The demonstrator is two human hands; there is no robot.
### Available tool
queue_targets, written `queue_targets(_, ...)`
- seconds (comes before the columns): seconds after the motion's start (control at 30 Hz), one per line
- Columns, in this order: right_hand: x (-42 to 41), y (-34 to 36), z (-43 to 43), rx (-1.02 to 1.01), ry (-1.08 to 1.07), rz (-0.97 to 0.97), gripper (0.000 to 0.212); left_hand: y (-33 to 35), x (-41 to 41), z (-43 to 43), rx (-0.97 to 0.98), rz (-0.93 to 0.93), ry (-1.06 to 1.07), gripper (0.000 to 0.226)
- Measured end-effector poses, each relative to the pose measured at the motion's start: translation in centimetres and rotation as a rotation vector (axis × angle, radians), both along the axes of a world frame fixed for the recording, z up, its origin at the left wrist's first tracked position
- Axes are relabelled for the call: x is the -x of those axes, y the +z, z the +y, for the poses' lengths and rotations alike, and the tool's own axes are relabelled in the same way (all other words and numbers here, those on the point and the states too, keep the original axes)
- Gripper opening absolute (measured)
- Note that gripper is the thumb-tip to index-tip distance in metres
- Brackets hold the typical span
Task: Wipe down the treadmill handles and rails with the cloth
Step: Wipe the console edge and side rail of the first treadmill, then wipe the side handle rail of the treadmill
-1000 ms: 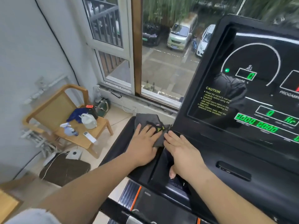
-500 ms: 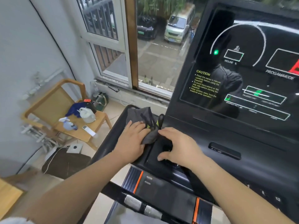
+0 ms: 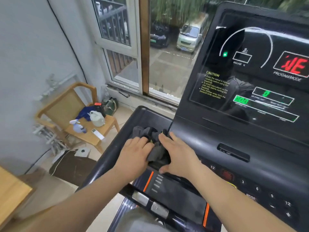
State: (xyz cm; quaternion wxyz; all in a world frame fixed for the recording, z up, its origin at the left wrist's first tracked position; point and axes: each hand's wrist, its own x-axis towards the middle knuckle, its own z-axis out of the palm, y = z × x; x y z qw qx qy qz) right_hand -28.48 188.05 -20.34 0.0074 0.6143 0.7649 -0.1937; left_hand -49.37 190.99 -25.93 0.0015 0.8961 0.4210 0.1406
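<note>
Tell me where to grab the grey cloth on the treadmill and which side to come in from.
Take the raised, crumpled bunch at the far end of the cloth, the part no hand covers; the left hand and right hand lie on its near part. Come from above and the left: the console rises close on the right, so that side looks cramped.

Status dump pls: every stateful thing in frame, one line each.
cloth, bunched up on the treadmill, between both hands
left hand, pressing down on the cloth
right hand, fingers spread, resting on the cloth's right edge
display, powered on, readouts lit
spray bottle, lying on its side on the chair
jug, upright on the chair seat
</note>
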Motion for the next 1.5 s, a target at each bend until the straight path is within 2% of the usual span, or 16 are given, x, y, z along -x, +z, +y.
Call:
queue_targets(0.07, 0.2, -0.4, -0.4, -0.019, 0.013, -0.04, 0.122, -0.1, 2.5, -0.5, -0.055, 0.047, -0.018, 0.029)
queue_targets(0.13, 0.3, -0.2, -0.2, -0.036, 0.001, -0.063, 0.125, 0.1, 3.6, 0.8, -0.043, 0.096, 0.05, 0.028)
queue_targets(0.3, 1.6, 0.7, -0.5, -0.049, 0.062, -0.069, 0.109, 2.2, -0.3, 2.9, 0.161, 0.135, 0.468, 0.035)
queue_targets(0.4, 2.1, 0.6, -1.1, 0.006, 0.061, -0.032, 0.091, 1.4, -1.6, -0.6, 0.157, 0.162, 0.357, 0.038)
queue_targets(0.5, 2.5, 0.2, -0.9, 0.017, 0.002, -0.02, 0.077, 1.3, 1.9, -2.0, 0.132, 0.196, 0.197, 0.042)
queue_targets(0.63, 4.3, 0.0, 0.1, 0.009, -0.112, -0.082, 0.058, 2.5, 8.6, -0.2, 0.086, 0.269, 0.404, 0.036)
queue_targets(0.73, 7.4, 0.8, 0.8, -0.03, -0.121, -0.158, 0.043, 1.8, 10.7, -1.9, 0.228, 0.126, 0.548, 0.053)
queue_targets(0.87, 11.6, 0.5, 1.5, -0.01, -0.082, -0.09, 0.033, 0.9, 13.2, -5.5, 0.272, 0.057, 0.482, 0.059)
queue_targets(0.97, 12.9, -0.5, 1.7, -0.024, -0.053, -0.154, 0.02, 1.0, 15.7, -7.6, 0.261, 0.008, 0.39, 0.056)
queue_targets(1.13, 13.5, -1.9, 0.9, -0.126, 0.014, -0.332, 0.03, 0.8, 14.6, -5.9, 0.367, 0.066, 0.45, 0.075)
queue_targets(1.23, 13.5, -1.8, 1.5, -0.111, 0.01, -0.302, 0.023, 0.8, 11.7, -0.9, 0.539, 0.01, 0.489, 0.082)
queue_targets(1.3, 13.5, -1.2, 2.0, -0.08, 0.02, -0.286, 0.027, 1.0, 10.0, 1.8, 0.579, 0.003, 0.491, 0.082)
queue_targets(1.37, 12.8, -0.8, 2.2, -0.024, -0.001, -0.234, 0.039, 0.9, 9.3, 2.2, 0.527, 0.025, 0.477, 0.082)
queue_targets(1.5, 10.8, -0.9, 2.4, 0.053, -0.049, -0.056, 0.059, 0.0, 11.1, -2.5, 0.346, 0.119, 0.352, 0.084)
